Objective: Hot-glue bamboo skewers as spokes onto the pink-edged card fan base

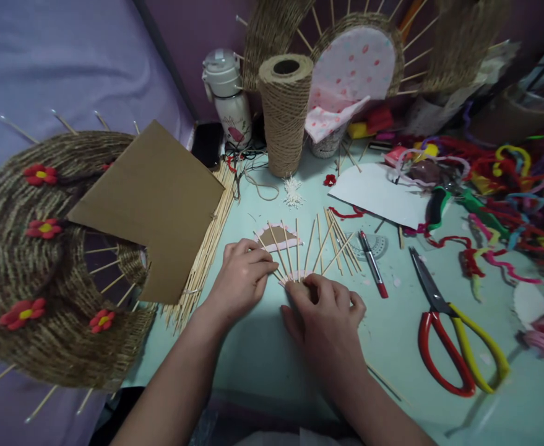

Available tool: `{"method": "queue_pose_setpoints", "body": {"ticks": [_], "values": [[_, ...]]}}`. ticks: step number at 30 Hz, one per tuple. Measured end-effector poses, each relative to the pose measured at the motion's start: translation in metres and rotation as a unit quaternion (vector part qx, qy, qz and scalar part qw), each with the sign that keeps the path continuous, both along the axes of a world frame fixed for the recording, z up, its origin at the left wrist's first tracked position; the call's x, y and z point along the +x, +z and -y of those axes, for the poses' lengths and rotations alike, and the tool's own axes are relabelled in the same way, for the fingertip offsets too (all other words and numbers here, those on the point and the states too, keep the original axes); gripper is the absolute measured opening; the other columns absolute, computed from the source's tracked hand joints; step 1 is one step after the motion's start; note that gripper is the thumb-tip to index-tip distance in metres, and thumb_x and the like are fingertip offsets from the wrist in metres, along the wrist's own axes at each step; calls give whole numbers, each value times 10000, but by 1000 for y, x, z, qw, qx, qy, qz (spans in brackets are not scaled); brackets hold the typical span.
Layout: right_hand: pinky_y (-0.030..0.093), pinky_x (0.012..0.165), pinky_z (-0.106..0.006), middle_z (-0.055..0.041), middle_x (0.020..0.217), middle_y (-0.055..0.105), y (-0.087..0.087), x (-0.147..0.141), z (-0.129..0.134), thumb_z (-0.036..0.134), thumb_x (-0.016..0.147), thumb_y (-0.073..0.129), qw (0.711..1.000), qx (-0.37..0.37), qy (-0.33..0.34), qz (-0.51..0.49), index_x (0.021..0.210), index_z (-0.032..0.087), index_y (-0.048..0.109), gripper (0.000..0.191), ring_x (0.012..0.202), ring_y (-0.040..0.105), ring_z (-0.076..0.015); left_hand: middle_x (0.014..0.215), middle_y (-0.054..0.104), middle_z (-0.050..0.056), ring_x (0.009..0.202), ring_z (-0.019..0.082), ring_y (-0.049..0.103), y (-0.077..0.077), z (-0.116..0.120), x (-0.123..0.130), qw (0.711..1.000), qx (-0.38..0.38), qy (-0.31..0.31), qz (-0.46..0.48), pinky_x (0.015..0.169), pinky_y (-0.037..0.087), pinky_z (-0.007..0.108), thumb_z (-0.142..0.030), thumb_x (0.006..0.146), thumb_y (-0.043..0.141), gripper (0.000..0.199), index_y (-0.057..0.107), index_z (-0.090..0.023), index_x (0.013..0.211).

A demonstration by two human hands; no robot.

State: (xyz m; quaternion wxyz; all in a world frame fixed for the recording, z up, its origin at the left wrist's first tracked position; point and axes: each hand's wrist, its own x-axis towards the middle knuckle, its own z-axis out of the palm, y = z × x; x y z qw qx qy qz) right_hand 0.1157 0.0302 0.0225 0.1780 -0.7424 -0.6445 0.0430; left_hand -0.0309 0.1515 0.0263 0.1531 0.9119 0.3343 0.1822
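Bare forearms [174, 384] come in over the near edge of the pale green tabletop [262, 365], which shows as an open wedge between the two wrists. At their meeting point, thin sticks [288, 251] spread fanwise away from the fingers. The right hand [330, 310] bends its index finger onto the base where the sticks gather, thumb set apart; I cannot tell whether it pinches. The left hand [244, 272] curls with fingers close together at the fan's leftmost stick; whether that stick is pinched is unclear too.

Just beyond the grip, a half-round card [278, 237] with a pink rim lies behind the fan's left sticks. Loose sticks [341, 238] cross just past the right knuckles, with a pen [372, 263] to their right. Farther right, scissors [452, 328] lie with their handles towards the near edge, a strip of tabletop between them and the right hand. Left of the left hand, a stick bundle [211, 248] limits sideways room, a cardboard sheet [155, 204] overlapping it; beyond both hands stands a twine cone [284, 118].
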Motion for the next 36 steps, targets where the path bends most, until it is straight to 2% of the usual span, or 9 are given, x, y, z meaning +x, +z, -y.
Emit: {"method": "queue_pose_setpoints", "body": {"ticks": [14,36], "values": [[299,901,-481,-93,1175,650,3,0,-1,361,830,716,1000,-11,0,12,1094,313,694,269,1038,505,-288,948,749,23,994,240,508,1,0,1,1000,-16,3,-18,849,339,425,-60,862,550,280,760,-235,921],[279,918,-472,-88,1205,639,0,-2,-3,364,802,735,999,16,-3,30,1060,300,689,270,1087,488,-294,969,746,30,1023,251,501,3,-1,1,999,-28,-2,-37,854,341,442,-67,868,543,291,760,-244,945]]}}
